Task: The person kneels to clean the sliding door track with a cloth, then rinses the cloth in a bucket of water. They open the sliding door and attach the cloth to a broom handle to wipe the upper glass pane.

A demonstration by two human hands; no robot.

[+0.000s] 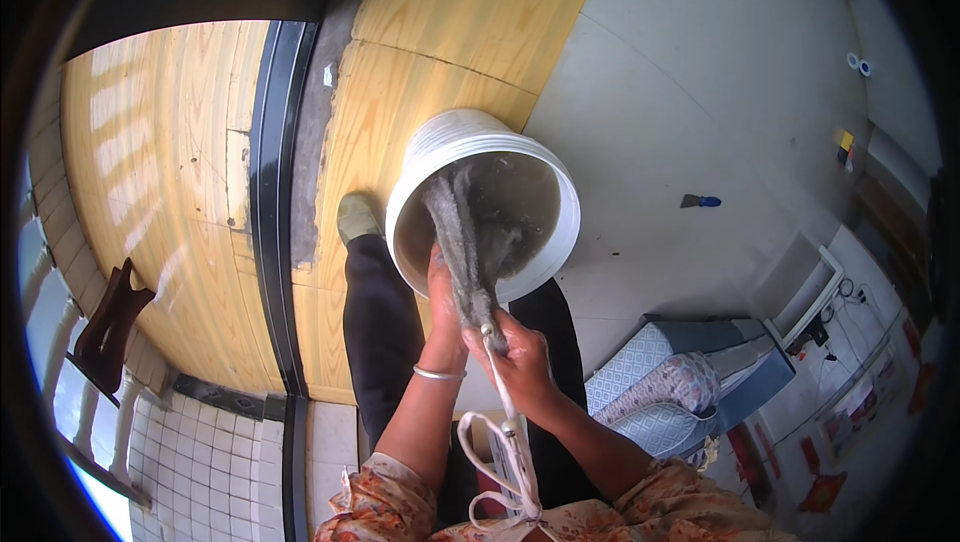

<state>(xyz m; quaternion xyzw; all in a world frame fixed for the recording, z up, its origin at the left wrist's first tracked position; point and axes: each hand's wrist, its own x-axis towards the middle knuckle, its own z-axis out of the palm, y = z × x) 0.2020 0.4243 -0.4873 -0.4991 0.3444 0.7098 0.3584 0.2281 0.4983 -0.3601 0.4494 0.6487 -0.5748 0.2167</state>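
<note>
A white plastic bucket point(450, 130) stands on the floor before me, holding murky grey water point(525, 193). A soaked grey cloth point(459, 238) hangs lengthwise over its near rim, the lower end trailing in the water. My left hand point(444, 294) grips the cloth from its left side near the rim, its fingers partly hidden behind the fabric. Closer to my body, my right hand point(517, 347) is closed around the cloth's upper end. A beaded white drawstring point(508, 411) from my patterned top dangles in front of the right hand.
A blue-handled scraper point(701, 201) lies on the grey floor to the right. A dark sliding-door track point(279, 204) runs along the left. Lower right is a bed or sofa with a patterned pillow point(675, 384). A dark wooden chair or stool part point(112, 328) stands by the balustrade.
</note>
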